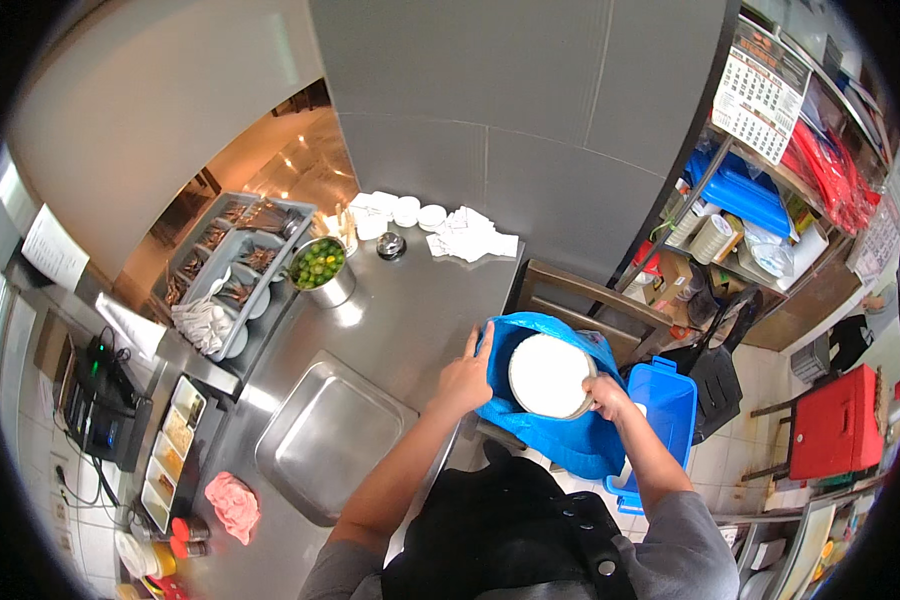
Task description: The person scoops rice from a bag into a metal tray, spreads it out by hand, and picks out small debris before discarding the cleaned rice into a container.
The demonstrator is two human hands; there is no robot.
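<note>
In front of me, past the counter's edge, is a blue plastic bag (570,450) with its mouth open upward. My right hand (609,397) grips the rim of a round container (551,375) inside the bag's mouth. White contents fill it almost to the rim; what they are I cannot tell. At the bag's left edge, my left hand (465,382) holds the side, its index and middle fingers stretched out and apart. Its other fingers are partly hidden. The lower part of the container cannot be seen.
A steel tray (337,442) rests on the steel counter (412,300). Behind it stand a pot of small green citrus fruits (317,264) and a grey cutlery holder (300,225). A blue plastic bin (664,397) is on my right, near a red box (836,424).
</note>
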